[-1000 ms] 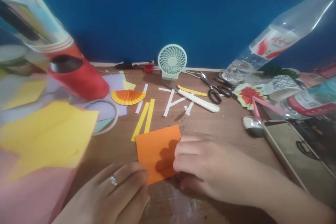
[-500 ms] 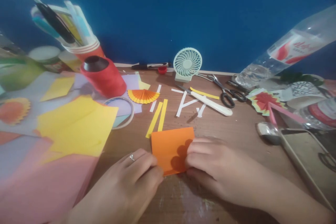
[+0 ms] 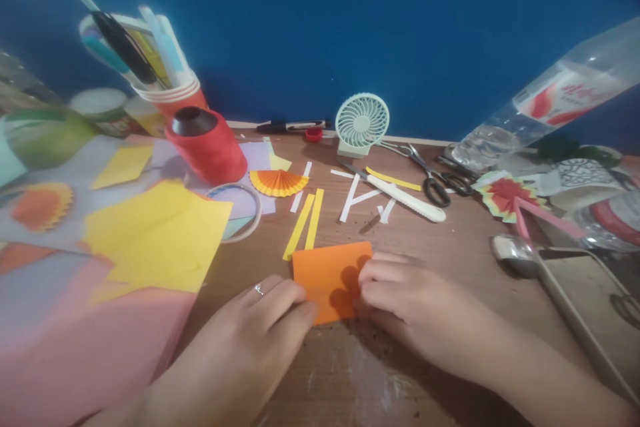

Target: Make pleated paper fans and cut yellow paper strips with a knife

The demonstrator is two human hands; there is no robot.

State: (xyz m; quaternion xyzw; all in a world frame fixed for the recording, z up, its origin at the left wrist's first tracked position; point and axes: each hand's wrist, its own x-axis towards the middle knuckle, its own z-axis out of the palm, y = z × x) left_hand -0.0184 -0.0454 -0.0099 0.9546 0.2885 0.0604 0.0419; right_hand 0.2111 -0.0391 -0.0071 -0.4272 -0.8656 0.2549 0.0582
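Note:
An orange sheet of paper (image 3: 330, 273) lies near the table's front, between my two hands. My left hand (image 3: 273, 320), with a ring on one finger, pinches its lower left corner with curled fingers. On the opposite side, my right hand (image 3: 400, 290) is closed on the paper's right edge and casts a shadow across it. The lower edge between the hands looks slightly turned up, though my fingertips are partly hidden. Two yellow paper strips (image 3: 313, 220) lie just beyond the sheet. Farther back are white paper strips (image 3: 350, 197) and a white craft knife (image 3: 407, 197).
Coloured paper sheets (image 3: 160, 233) cover the left side, with a tape roll (image 3: 257, 213), red thread spool (image 3: 210, 153) and pen cup (image 3: 175, 97). A small fan (image 3: 363, 121) and scissors (image 3: 434, 180) stand farther back. A bottle (image 3: 545, 103) and phone case (image 3: 575, 300) are right.
The view has shifted slightly, moving everything a little to the right. The orange paper's lower edge sits a bit higher between my hands, which keep their hold.

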